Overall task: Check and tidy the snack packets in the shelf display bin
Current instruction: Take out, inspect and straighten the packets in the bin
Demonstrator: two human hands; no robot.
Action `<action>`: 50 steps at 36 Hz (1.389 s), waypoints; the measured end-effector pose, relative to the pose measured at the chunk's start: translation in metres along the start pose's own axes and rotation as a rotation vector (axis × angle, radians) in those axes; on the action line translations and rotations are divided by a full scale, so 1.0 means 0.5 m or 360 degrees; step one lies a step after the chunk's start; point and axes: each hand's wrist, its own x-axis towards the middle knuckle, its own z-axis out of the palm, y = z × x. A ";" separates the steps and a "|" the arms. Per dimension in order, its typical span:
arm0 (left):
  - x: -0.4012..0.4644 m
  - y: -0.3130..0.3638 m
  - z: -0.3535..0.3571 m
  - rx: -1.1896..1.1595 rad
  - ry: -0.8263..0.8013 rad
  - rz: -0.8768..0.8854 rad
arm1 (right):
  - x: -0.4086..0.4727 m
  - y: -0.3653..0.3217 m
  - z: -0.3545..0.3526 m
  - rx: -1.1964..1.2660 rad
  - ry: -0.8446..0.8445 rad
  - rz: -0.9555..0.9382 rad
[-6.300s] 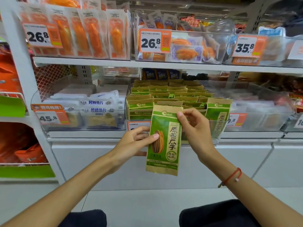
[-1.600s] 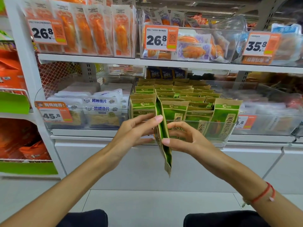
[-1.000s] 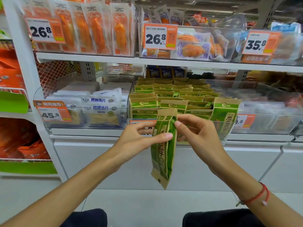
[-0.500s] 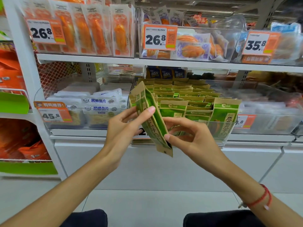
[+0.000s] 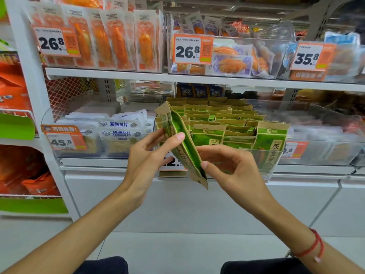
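Tilted packet (image 5: 182, 143) (edge-on) between hands (image 5: 189, 165)

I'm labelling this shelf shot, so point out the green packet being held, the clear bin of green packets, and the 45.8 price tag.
green packet (image 5: 178, 133): head view, green side panel facing the camera.
clear bin (image 5: 262, 165): head view, transparent front wall, right part.
45.8 price tag (image 5: 61, 142): head view, on the printed digits.

At the centre of the frame both hands hold one green-and-tan snack packet (image 5: 182, 143) edge-on and tilted, the left hand (image 5: 150, 165) pinching its upper half, the right hand (image 5: 229, 169) its lower edge, before the clear display bin (image 5: 270, 167) of matching packets (image 5: 227, 123).
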 end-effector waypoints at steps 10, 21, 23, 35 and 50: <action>-0.014 0.007 0.019 0.0218 0.0057 0.0086 | 0.006 0.001 0.008 -0.0184 0.0129 0.0061; -0.015 0.017 -0.001 0.0432 -0.0163 -0.0127 | 0.016 0.025 -0.028 0.0490 -0.0034 0.0730; -0.015 0.016 0.002 0.0406 -0.0181 -0.0095 | 0.016 0.027 -0.028 0.0444 -0.0032 0.0714; -0.033 0.013 0.037 0.0009 -0.0140 -0.0020 | 0.010 -0.001 -0.020 -0.0338 0.0599 -0.0451; -0.046 0.027 0.065 -0.0286 -0.0104 -0.0092 | 0.011 0.013 -0.011 -0.0931 0.0428 -0.0848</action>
